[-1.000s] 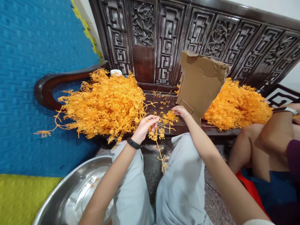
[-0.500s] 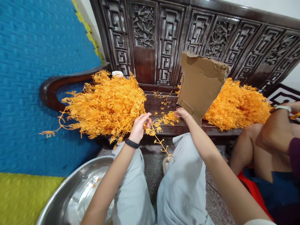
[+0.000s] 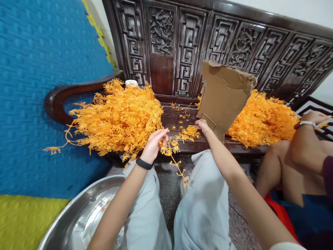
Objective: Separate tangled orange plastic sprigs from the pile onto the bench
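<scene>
The left hand is raised in front of the dark wooden bench, fingers curled and pinched around the upper end of an orange plastic sprig. The sprig hangs from that grip over the bench's front edge, its thin stem trailing down and to the right between the person's knees. A black band sits on the left wrist. The right hand rests palm down on the bench seat, fingers bent over a small heap of loose orange pieces; whether it grips any of them cannot be determined, since the fingertips are hidden among the pieces. A thin bracelet circles the right wrist. A large pile of orange sprigs lies on the seat just left of the left hand, partly overhanging the edge. A second orange pile lies at the right end of the seat, behind a torn cardboard sheet that stands tilted against the carved backrest. A steel basin sits on the floor at lower left, beside the left forearm. Another person's arm with a white wristband enters from the right.
</scene>
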Demonstrator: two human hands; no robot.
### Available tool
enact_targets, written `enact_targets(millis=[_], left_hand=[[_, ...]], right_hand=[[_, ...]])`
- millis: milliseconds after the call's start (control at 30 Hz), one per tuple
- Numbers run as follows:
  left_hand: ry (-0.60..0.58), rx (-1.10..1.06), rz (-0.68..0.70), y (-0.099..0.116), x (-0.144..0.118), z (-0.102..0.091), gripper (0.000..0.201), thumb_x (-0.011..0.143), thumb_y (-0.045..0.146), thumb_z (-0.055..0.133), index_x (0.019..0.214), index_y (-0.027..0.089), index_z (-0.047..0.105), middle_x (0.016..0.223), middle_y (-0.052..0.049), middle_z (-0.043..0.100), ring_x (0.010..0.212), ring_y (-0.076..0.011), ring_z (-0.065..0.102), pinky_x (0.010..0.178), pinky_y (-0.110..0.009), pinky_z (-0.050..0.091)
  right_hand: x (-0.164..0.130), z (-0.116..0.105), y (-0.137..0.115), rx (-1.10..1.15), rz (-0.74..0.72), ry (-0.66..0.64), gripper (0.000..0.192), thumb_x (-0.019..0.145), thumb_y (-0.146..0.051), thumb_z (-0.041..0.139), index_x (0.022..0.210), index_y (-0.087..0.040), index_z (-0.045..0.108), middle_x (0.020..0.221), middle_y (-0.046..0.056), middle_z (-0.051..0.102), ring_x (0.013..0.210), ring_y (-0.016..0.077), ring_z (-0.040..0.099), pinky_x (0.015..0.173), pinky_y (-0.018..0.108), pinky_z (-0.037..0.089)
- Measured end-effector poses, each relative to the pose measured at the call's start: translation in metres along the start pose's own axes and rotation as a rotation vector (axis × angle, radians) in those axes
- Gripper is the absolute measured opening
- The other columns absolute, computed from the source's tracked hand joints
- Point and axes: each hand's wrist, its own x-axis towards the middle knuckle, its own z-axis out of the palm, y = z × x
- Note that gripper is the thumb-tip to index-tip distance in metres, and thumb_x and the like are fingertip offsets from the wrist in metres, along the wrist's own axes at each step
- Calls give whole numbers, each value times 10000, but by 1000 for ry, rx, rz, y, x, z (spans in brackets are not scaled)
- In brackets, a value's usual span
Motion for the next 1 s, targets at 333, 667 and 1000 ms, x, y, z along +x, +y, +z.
enact_targets(millis=[333, 667, 1000], left_hand=[[-173, 566, 71, 3, -27, -5, 197, 731, 329, 621, 867, 189, 589, 638, 31, 541, 544, -85, 493, 514, -194, 364], [-564, 973, 145, 18, -36, -7, 157, 811, 309, 528, 943, 245, 586, 850, -11, 661, 768, -169, 605, 669, -257, 430], [-653, 1165, 259, 29, -40, -15, 189, 886, 292, 429, 1019, 215, 539, 903, 0, 658, 825, -143, 617, 710, -245, 467]], right_hand=[[62, 18, -22, -405, -286, 132, 292, 880, -304, 498, 1129, -156, 538, 1164, 87, 547, 1005, 186, 560, 850, 395, 482], [132, 54, -23, -479, -348, 83, 285, 881, -302, 498, 1130, -170, 538, 1157, 86, 549, 990, 177, 566, 834, 371, 491], [151, 51, -26, -16, -484, 386, 242, 861, -237, 511, 1047, -100, 584, 1051, 101, 610, 962, 190, 581, 851, 386, 484]])
